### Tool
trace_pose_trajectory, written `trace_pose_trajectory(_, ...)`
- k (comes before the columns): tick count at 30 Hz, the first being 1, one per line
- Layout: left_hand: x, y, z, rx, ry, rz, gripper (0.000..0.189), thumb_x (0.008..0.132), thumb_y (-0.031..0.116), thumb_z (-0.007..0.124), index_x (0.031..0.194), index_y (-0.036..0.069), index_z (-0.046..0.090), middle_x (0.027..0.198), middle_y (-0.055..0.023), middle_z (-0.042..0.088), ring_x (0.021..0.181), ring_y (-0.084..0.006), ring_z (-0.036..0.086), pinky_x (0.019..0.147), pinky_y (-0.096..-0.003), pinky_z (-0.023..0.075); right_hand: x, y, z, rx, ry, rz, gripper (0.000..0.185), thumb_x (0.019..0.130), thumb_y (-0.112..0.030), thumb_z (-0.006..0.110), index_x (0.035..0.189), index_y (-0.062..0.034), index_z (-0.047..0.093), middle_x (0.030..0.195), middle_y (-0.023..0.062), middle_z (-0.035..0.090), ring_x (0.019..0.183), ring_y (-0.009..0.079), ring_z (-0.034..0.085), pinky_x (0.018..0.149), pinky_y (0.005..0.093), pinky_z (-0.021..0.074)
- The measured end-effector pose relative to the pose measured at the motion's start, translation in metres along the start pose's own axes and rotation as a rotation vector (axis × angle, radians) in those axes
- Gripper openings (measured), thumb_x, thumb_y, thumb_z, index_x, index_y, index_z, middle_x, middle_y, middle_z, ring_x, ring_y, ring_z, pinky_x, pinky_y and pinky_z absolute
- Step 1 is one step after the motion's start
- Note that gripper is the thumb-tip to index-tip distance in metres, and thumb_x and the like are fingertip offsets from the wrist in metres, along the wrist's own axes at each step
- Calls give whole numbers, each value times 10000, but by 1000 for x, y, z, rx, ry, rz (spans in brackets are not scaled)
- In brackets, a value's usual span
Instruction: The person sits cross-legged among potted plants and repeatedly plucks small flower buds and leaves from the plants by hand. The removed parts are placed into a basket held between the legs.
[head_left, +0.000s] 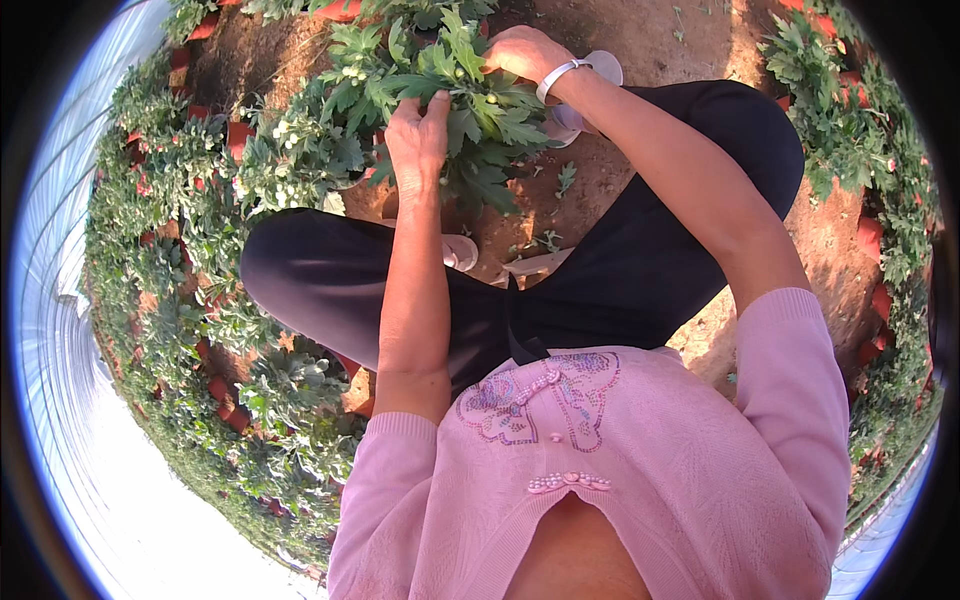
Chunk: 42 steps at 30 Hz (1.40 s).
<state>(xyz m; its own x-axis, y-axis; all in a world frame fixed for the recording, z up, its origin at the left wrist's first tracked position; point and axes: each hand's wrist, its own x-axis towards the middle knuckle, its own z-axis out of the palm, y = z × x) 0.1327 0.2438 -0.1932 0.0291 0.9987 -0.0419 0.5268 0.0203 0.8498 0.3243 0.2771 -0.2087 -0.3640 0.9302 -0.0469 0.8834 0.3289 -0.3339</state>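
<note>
A leafy potted plant (480, 105) with lobed green leaves and small pale buds stands before me at the top of the view. My left hand (420, 135) is at its near left side, thumb and fingers closed on a green leaf. At the plant's right side is my right hand (525, 56), a silver-coloured bracelet on its wrist. Its fingertips reach in among the leaves and are partly hidden, so what they touch cannot be told. Loose leaf pieces (566, 178) lie on the soil below the plant.
Rows of similar plants (292, 150) in reddish pots (238, 139) crowd the left, with more plants (817, 120) along the right. My bent knees in dark trousers flank the brown soil (652, 37). Light-coloured shoes (459, 252) show between them. Bright translucent sheeting (52, 187) curves along the left rim.
</note>
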Motion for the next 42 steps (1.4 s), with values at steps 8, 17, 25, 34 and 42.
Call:
trace_pose_trajectory(8,11,10,-3,138,-56,-83,451,775,376,633,988,-21,646,859,-180,664,795,-263,623,756,-332,465,-42,-21,-72,443,-351,167,297,744,-286,649,655,-6,610,565,51,568,439,143,544,411,292,405)
trace_pose_trajectory(17,45,0,-15,103,-168,-163,466,764,386,652,997,-18,645,860,-119,655,772,-191,598,731,-323,467,-32,-30,-36,73,-147,65,193,724,-163,662,906,-99,662,951,105,666,948,282,618,785,389,501)
trace_pose_trajectory(25,60,0,-18,-22,-256,-251,400,754,335,656,900,-36,644,793,-119,644,726,-197,596,668,-332,476,-17,-31,-30,507,-137,477,248,810,-317,586,893,-90,645,793,26,686,774,157,660,690,299,521)
trace_pose_trajectory(34,52,18,-15,-163,-517,-264,339,820,322,670,938,10,610,907,-105,651,781,-186,620,688,-306,533,-39,-30,-32,122,507,219,277,768,-254,650,985,-94,584,706,70,600,647,250,613,637,365,484)
trace_pose_trajectory(42,52,30,-52,-110,-698,-129,298,878,259,626,1011,-6,600,905,-98,643,775,-160,638,718,-277,552,-70,-59,-47,46,303,-46,228,757,-122,614,982,-160,609,828,76,632,759,312,622,646,416,501)
